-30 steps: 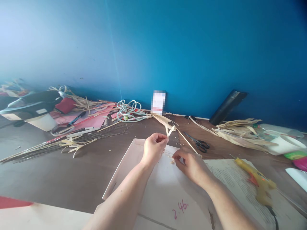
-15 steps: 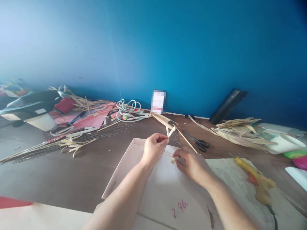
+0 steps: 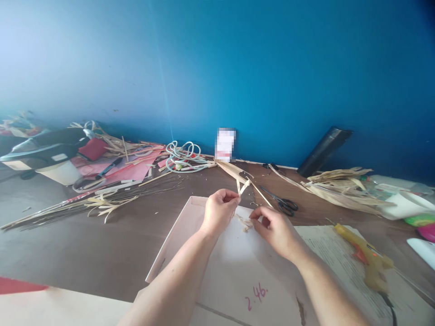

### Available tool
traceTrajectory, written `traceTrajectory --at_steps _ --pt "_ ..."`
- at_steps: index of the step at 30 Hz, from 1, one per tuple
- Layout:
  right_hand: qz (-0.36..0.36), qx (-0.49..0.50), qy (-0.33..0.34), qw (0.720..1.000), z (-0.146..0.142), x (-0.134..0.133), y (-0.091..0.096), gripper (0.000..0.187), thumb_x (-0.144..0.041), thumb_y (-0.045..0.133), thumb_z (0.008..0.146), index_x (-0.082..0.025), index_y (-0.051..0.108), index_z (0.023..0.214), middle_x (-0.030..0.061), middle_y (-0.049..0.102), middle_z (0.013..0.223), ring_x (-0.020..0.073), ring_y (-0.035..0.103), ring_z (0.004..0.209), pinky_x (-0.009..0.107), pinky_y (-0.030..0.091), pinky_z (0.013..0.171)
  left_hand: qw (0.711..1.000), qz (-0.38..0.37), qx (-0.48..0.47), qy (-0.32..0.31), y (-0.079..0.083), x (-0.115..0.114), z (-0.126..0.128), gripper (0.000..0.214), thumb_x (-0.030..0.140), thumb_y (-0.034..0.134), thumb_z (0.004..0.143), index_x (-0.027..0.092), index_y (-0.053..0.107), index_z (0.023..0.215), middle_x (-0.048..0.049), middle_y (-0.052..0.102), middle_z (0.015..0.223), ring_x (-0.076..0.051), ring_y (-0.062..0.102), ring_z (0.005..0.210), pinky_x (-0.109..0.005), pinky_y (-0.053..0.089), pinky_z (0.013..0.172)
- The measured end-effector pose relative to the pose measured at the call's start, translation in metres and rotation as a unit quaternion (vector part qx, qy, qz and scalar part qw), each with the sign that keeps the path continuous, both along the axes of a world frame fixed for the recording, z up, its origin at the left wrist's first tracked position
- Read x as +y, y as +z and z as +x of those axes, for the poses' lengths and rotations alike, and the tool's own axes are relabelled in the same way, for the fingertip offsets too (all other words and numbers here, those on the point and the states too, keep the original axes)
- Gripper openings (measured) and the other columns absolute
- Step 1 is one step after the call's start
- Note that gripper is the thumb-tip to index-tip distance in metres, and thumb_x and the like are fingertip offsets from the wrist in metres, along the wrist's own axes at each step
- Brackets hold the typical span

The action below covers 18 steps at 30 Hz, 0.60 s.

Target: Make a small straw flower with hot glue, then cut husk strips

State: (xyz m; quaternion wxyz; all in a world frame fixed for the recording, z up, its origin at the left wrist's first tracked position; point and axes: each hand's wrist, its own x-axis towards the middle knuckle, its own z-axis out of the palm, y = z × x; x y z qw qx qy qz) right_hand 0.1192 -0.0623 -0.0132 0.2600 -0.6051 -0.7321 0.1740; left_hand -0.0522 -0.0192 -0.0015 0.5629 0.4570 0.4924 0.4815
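My left hand (image 3: 220, 212) is closed in a pinch on a pale dried husk strip (image 3: 243, 187), whose split upper end sticks up above the fingers. Below that hand hang twisted, frayed ends (image 3: 244, 222) of the same pale material. At their right side, my right hand (image 3: 276, 232) pinches with thumb and forefinger; the exact grip point is small and partly hidden. Both hands are over a white box (image 3: 234, 276) with "2.46." written on it in pink.
Black scissors (image 3: 287, 206) lie beyond my right hand. To the right, a yellow glue gun (image 3: 370, 258) rests on a printed sheet (image 3: 317, 244), with dried husks (image 3: 343, 190) behind. A coiled pale cord (image 3: 183, 156), thin wires and sticks lie at the left. A blurred phone-like panel (image 3: 225, 144) leans against the wall.
My right hand has risen slightly, its thumb and forefinger closing in at the frayed ends. My left hand keeps its pinch almost unmoved. The view has shifted very slightly.
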Motion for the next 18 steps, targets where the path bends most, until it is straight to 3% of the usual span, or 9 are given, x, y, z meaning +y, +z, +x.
traceTrajectory --at_steps 4,9,18 --pt "0.01 -0.002 0.011 1.0 0.0 -0.002 -0.001 0.011 -0.028 0.055 0.083 -0.024 0.065 0.085 0.0014 0.064 0.085 0.0155 0.058 0.067 0.026 0.042 0.061 1.0 -0.002 0.008 -0.001 -0.001 0.0 -0.001 0.015 0.027 0.067 0.068 0.015 0.063 0.076 0.0026 0.055 0.057 -0.006 0.043 0.048 -0.018 0.034 0.045" --pt "0.002 -0.121 -0.003 0.993 -0.006 -0.006 -0.003 0.011 -0.032 0.061 0.079 -0.029 0.067 0.087 -0.0008 0.065 0.087 0.0159 0.06 0.067 0.026 0.038 0.059 1.0 0.002 0.016 -0.013 -0.001 0.0 -0.001 0.016 0.028 0.066 0.068 0.015 0.064 0.077 0.0013 0.057 0.06 -0.007 0.044 0.049 -0.018 0.036 0.045" --pt "0.021 -0.201 -0.011 0.979 -0.011 -0.004 -0.005 0.013 -0.021 0.055 0.081 -0.027 0.066 0.078 -0.0016 0.065 0.084 0.0139 0.059 0.064 0.025 0.032 0.055 0.999 0.015 0.04 -0.01 -0.003 0.0 -0.001 0.017 0.029 0.066 0.067 0.016 0.066 0.078 -0.001 0.062 0.067 -0.009 0.049 0.055 -0.019 0.039 0.048"
